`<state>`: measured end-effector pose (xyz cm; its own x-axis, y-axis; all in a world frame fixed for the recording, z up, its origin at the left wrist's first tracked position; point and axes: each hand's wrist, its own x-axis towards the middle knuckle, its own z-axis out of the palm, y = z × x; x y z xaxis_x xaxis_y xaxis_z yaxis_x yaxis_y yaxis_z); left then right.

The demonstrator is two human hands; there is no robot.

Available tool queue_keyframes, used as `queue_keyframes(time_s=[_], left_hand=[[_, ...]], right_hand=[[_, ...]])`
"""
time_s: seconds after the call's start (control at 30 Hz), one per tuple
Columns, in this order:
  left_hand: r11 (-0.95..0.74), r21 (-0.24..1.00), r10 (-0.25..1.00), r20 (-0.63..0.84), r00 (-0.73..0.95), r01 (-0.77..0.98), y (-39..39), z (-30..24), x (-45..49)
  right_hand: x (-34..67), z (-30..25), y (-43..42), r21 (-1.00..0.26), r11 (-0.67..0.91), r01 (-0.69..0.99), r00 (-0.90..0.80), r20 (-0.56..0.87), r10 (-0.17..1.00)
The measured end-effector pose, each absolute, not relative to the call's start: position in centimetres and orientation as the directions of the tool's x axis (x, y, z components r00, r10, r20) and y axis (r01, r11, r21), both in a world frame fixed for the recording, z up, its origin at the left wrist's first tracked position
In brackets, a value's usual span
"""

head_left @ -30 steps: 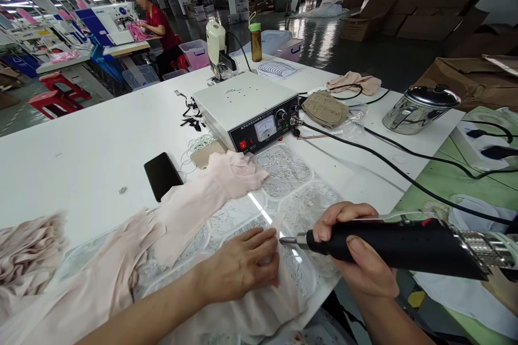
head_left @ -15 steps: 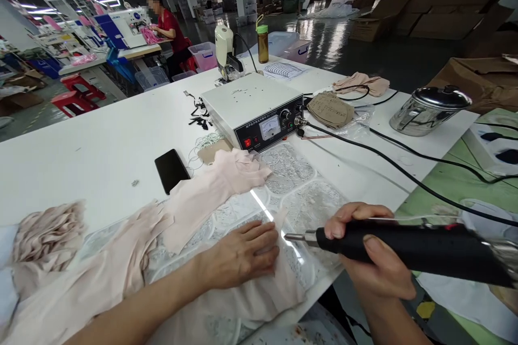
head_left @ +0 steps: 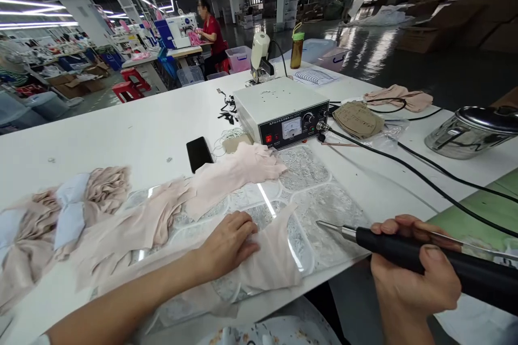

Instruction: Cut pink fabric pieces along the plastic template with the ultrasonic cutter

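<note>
Right hand (head_left: 421, 280), grip wrapped round a black handpiece (head_left: 394, 246), has drawn its tip (head_left: 334, 227) clear of the pale pink fabric (head_left: 275, 256) on the bench (head_left: 101, 145); left hand (head_left: 229, 245), unclenched, rests on it; work seems paused.

Left forearm (head_left: 133, 296): one, bare, slanting up from lower left toward the black tool (head_left: 400, 250). Left hand (head_left: 226, 242): back uppermost, fingers close together and loosely bent, thumb apart from them; left of the black tool's tip, not touching it. Right hand (head_left: 423, 288): wrapped about the black tool, fingers over its far side, thumb against its near side. Right wrist (head_left: 404, 326): bare, below the black tool.
</note>
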<state>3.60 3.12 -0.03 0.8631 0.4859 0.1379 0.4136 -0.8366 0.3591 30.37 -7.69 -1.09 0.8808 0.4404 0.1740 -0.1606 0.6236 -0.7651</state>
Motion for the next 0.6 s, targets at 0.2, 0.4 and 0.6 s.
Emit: queue_keyframes(time_s=[0.2,0.4,0.6], left_hand=[[-0.799,0.431,0.505,0.105,0.857,0.418,3.4,-0.2,4.2],[-0.736,0.527,0.515,0.029,0.857,0.425,4.0,1.1,3.7],[-0.686,0.603,0.457,-0.078,0.886,0.407,5.1,2.4,4.1]], right_hand=[[29.5,-2.0,-10.7,-0.890,0.412,-0.192,0.809,0.094,0.581],[29.1,-5.1,-14.7,-0.967,-0.154,-0.201,0.357,-0.219,0.908],[26.2,-2.4,-8.7,-0.978,0.062,0.201,0.118,0.087,0.989]])
